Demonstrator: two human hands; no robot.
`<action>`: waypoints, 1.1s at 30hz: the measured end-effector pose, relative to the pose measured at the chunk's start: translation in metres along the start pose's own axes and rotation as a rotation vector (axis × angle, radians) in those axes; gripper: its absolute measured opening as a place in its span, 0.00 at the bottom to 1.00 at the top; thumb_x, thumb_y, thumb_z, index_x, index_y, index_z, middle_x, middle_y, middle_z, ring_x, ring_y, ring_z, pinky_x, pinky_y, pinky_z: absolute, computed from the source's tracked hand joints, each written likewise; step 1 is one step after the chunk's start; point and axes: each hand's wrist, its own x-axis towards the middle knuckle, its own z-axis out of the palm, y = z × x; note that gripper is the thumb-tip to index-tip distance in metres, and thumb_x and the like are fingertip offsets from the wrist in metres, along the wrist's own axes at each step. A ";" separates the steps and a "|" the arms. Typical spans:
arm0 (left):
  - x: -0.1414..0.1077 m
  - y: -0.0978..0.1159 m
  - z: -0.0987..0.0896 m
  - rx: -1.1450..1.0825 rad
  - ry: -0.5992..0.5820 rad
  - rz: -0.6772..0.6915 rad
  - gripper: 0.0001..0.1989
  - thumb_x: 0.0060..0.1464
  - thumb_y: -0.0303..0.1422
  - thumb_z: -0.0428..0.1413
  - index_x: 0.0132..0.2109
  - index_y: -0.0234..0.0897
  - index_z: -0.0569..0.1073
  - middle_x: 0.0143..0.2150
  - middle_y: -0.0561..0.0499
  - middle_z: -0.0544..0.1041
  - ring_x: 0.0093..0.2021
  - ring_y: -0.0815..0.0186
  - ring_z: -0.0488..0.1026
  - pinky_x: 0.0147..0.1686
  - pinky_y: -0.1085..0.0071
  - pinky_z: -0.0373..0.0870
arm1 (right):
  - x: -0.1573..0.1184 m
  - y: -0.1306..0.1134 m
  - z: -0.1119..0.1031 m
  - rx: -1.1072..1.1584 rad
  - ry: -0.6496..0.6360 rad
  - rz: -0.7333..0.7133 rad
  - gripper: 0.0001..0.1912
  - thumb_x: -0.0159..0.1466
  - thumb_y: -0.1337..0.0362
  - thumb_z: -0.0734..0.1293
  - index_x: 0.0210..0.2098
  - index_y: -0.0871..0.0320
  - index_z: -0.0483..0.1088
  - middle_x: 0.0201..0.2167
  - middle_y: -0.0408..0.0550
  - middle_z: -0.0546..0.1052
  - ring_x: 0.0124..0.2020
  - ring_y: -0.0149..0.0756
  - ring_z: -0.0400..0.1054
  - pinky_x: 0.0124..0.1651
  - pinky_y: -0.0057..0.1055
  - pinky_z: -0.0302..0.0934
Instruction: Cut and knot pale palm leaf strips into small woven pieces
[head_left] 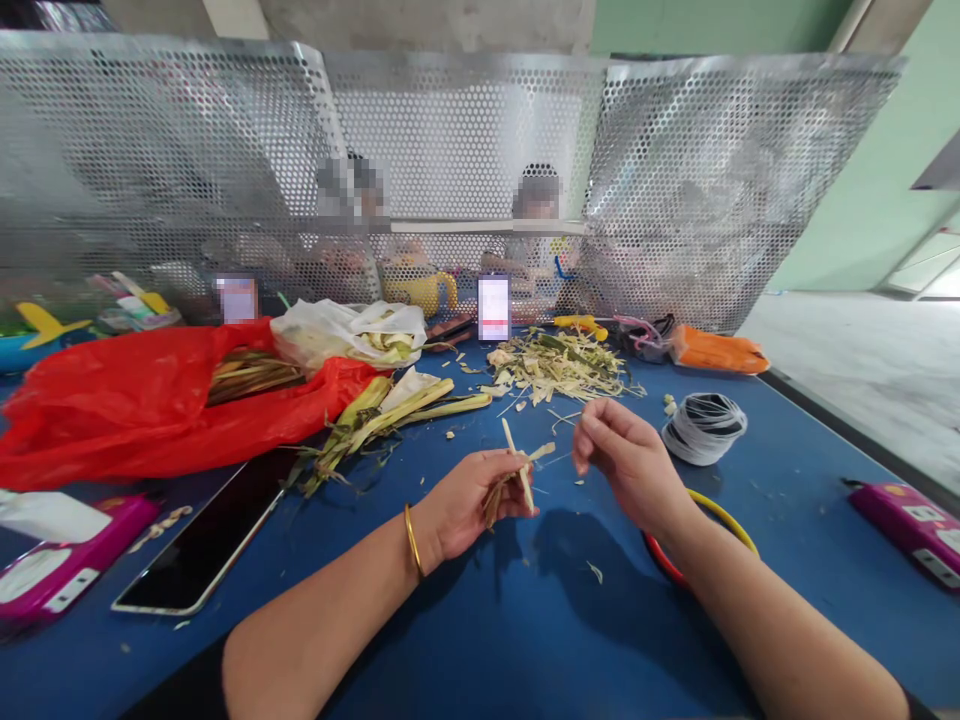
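My left hand (480, 495), with a gold bangle at the wrist, is closed round a small bundle of dried plant strips (528, 486). Pale pieces of the bundle stick out above and below the fingers. To its right, my right hand (619, 455) is raised over the blue table with the fingers pinched together. A thin pale thread (553, 461) runs between the bundle and the right fingertips; its end at the fingers is too fine to make out. Beyond the hands lie long leafy stalks (405, 410) and a heap of shredded strips (559, 365).
A spool of grey cord (705, 428) stands right, near a red and yellow ring (724, 510). A red plastic bag (142, 400), a phone (210, 540) and a purple device (75, 560) lie left. Behind a perforated metal screen (465, 130) sit other people.
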 end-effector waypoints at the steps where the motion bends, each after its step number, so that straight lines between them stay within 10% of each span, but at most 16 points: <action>1: 0.000 0.001 0.001 0.010 0.020 0.002 0.08 0.47 0.33 0.60 0.28 0.32 0.71 0.24 0.53 0.69 0.24 0.72 0.68 0.32 0.69 0.73 | -0.001 0.000 0.000 -0.111 -0.012 -0.036 0.13 0.62 0.55 0.64 0.29 0.55 0.60 0.19 0.36 0.65 0.19 0.28 0.62 0.27 0.27 0.58; 9: -0.001 0.003 0.002 0.181 0.119 0.126 0.09 0.45 0.35 0.61 0.28 0.35 0.71 0.23 0.54 0.71 0.24 0.71 0.68 0.30 0.72 0.69 | -0.003 0.001 -0.007 -1.047 -0.317 -0.266 0.07 0.63 0.66 0.64 0.29 0.57 0.71 0.27 0.42 0.68 0.28 0.29 0.62 0.32 0.26 0.55; 20: -0.004 0.000 0.006 0.539 0.119 0.258 0.09 0.46 0.35 0.59 0.25 0.34 0.72 0.20 0.54 0.69 0.22 0.71 0.66 0.27 0.74 0.64 | -0.005 -0.002 -0.002 -0.871 -0.229 -0.461 0.08 0.65 0.67 0.61 0.29 0.57 0.69 0.29 0.45 0.67 0.32 0.32 0.62 0.35 0.28 0.57; 33: -0.014 0.005 0.009 0.469 -0.128 0.180 0.11 0.47 0.38 0.60 0.28 0.34 0.74 0.24 0.53 0.71 0.26 0.70 0.69 0.32 0.72 0.67 | 0.006 0.021 -0.005 -0.598 -0.087 -0.010 0.12 0.58 0.58 0.66 0.23 0.59 0.68 0.22 0.41 0.69 0.26 0.30 0.60 0.31 0.28 0.55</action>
